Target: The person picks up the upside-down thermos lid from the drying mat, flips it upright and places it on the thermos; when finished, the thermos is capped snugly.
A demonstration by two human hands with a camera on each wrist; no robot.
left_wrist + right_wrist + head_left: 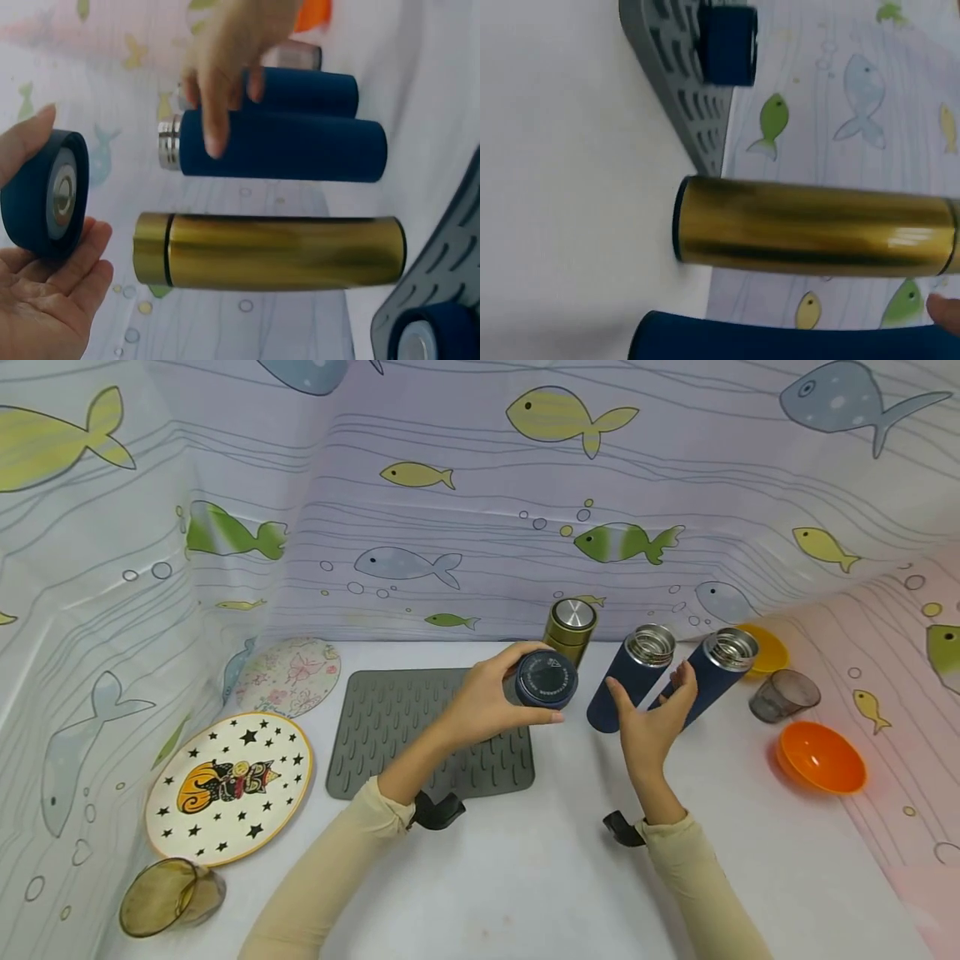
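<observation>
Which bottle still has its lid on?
The gold bottle, standing behind the left hand. Both navy bottles, and, are open, showing steel rims.

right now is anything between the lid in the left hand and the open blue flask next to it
Nothing visible. The left hand holds the dark blue lid right beside the nearer open blue flask. The gold flask stands behind, out of the way.
</observation>
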